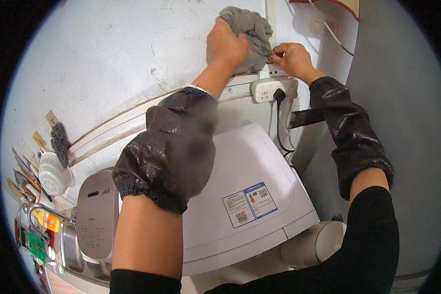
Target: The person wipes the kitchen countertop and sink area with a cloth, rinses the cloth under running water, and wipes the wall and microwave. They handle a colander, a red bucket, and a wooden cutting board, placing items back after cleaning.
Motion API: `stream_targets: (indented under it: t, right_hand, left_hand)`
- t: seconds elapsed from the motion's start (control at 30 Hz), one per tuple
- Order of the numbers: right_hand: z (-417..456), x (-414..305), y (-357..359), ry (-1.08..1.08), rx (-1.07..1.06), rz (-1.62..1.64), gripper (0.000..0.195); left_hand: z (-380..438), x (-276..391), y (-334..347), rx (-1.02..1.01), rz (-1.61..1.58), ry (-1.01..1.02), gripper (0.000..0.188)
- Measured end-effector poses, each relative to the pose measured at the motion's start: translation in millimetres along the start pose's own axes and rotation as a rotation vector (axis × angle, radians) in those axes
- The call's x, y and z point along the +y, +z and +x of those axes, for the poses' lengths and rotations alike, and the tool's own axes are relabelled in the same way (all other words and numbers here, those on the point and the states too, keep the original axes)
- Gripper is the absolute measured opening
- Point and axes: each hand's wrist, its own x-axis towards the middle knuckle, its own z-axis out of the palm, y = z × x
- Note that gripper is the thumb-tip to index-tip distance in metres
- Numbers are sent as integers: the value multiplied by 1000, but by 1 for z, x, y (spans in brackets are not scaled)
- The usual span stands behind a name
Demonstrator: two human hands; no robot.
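My left hand [226,46] grips a bunched grey cloth [251,27] against the white wall [132,51]. At the cloth's lower right corner, the thumb and fingertips of my right hand [294,60] pinch its edge. Just below them is a wall socket [275,71], partly covered by the right hand. Under it sits a white power strip [261,91] with a black plug [279,94] in it. Dark sleeve covers [169,147] wrap both forearms. A white box-shaped appliance [239,158] with printed labels on top lies beneath my arms.
A Midea appliance with a brownish lid [97,217] stands left, beside a steel sink [71,242] and its faucet [46,209]. Utensils and a white basket [53,174] hang on the wall. A large grey panel [400,128] rises at right. Cords [279,132] run down behind the white appliance.
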Motion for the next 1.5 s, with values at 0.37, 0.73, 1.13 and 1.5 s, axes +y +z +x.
stream_targets:
  t: [0.37, 0.73, 1.13, 1.5]
  right_hand:
    - [-1, -8, 7, -359, 87, -308, 9]
    - [-16, -2, -4, -373, -16, -342, 11]
    - [10, -22, 2, -174, 38, -183, 13]
    - [28, -23, -1, -199, -255, -275, 12]
  left_hand:
    - [-13, -11, 17, -18, 77, 122, 40]
    - [-23, -7, 21, -93, 104, 62, 39]
    - [2, -27, -2, 88, 96, 102, 38]
    - [-3, -15, -5, -122, 192, 59, 36]
